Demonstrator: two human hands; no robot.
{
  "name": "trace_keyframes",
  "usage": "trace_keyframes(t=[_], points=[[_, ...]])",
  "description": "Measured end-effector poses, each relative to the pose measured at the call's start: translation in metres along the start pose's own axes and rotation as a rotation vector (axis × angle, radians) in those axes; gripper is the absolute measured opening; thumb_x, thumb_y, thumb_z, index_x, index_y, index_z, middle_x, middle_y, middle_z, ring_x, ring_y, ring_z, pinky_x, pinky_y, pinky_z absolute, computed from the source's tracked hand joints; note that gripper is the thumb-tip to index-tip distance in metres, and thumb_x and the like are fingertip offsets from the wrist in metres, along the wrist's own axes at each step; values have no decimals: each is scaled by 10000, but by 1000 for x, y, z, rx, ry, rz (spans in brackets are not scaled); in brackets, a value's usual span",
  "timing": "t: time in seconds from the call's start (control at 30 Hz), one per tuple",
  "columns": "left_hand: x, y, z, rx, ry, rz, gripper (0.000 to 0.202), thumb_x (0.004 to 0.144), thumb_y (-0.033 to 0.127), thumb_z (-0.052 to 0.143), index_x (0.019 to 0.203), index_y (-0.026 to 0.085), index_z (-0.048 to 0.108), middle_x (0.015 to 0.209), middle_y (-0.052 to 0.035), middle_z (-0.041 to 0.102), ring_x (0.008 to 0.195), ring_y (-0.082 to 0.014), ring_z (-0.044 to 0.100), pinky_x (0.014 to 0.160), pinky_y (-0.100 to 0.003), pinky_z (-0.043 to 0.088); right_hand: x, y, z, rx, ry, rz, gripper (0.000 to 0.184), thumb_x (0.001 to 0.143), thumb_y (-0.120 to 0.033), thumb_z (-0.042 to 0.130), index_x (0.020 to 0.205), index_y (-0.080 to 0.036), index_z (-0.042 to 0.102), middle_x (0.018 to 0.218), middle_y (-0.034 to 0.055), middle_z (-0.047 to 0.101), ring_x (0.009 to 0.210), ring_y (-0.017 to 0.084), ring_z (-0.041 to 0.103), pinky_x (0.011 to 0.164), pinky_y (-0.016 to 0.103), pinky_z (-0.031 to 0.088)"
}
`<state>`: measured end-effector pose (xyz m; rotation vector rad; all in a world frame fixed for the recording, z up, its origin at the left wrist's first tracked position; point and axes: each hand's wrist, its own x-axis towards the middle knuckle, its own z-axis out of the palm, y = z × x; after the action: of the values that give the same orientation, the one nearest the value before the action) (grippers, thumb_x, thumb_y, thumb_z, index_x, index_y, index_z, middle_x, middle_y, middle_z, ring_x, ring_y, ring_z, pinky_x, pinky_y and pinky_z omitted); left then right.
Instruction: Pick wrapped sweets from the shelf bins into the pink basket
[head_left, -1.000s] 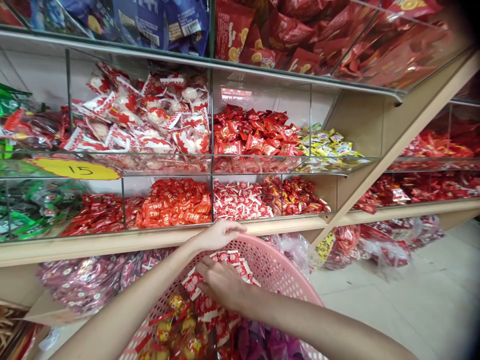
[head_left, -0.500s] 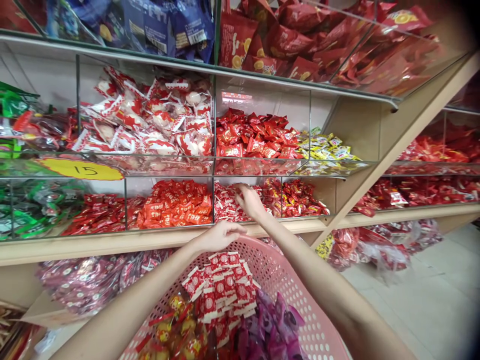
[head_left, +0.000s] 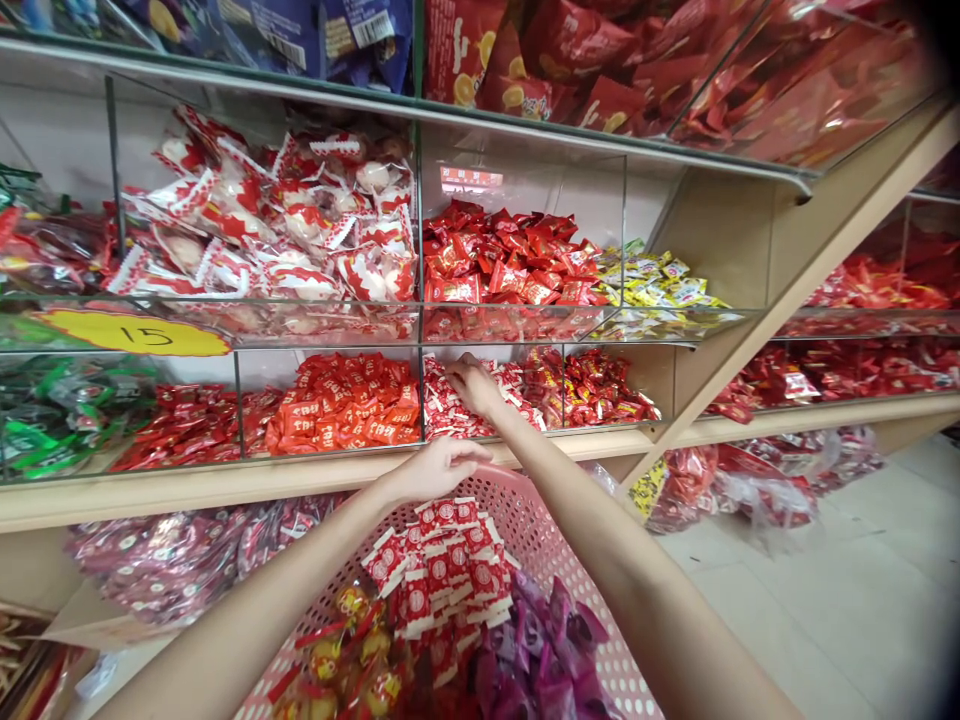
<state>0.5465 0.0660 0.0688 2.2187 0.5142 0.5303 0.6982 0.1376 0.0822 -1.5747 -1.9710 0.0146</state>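
My right hand (head_left: 474,388) reaches into a lower shelf bin of small red-and-white wrapped candies (head_left: 439,405). Its fingers are bent together and down against the candies, and whatever they hold is hidden. At the far rim of a pink perforated plastic basket (head_left: 621,625), my left hand (head_left: 436,468) is closed over the edge. Red-and-white packets (head_left: 450,570) are heaped in the basket. Beside them lie purple wrapped sweets (head_left: 536,640) and clear-wrapped gold-and-red sweets (head_left: 367,650).
Left of the reached bin is one of orange-red packets (head_left: 345,405); red-and-yellow sweets (head_left: 604,385) lie to its right. Clear shelf fronts and dividers stand close around the right hand. A yellow price tag (head_left: 135,332) hangs at left. Bagged goods (head_left: 165,565) sit below the shelf.
My right hand has moved left and deeper among the red-and-white candies, its fingers lower. My left hand stays at the basket rim. The view has shifted slightly closer to the shelves.
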Motion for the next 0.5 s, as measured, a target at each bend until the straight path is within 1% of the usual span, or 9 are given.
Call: trace_keyframes(t=[0.13,0.23,0.3,0.4,0.5], points=[[0,1,0,-5,4,8,291,840,126,463,1055,102,659,1078,-112,698,978,-193,652,882,-336,496,-5,-3,-10,13,50,0,266,929,-218,389,1005,-162,638,1010,89,538,947,190,528,851,278,395],[0,0,0,-46,-5,-1,289,831,117,469,1048,125,659,1082,-94,700,991,-180,650,899,-332,488,-22,-8,-27,92,194,-28,244,926,-218,387,948,-161,623,974,84,550,959,195,517,882,295,389],[0,-2,0,-70,-6,-12,279,833,129,478,1046,126,658,1085,-97,698,998,-179,646,909,-336,482,-43,-12,-41,166,297,-50,211,919,-238,410,892,-174,609,916,70,550,927,195,517,878,312,397],[0,-5,1,-95,2,-23,263,844,164,493,1041,119,660,1081,-105,698,997,-185,643,915,-342,474,-83,-17,-60,274,377,-41,173,917,-271,429,868,-197,578,896,53,539,881,186,523,827,321,422],[0,-4,3,-107,21,-13,251,850,195,504,1026,119,665,1070,-100,700,998,-190,636,923,-340,462,-119,-21,-65,373,432,3,159,920,-284,432,853,-206,554,908,49,541,877,178,523,787,314,427]])
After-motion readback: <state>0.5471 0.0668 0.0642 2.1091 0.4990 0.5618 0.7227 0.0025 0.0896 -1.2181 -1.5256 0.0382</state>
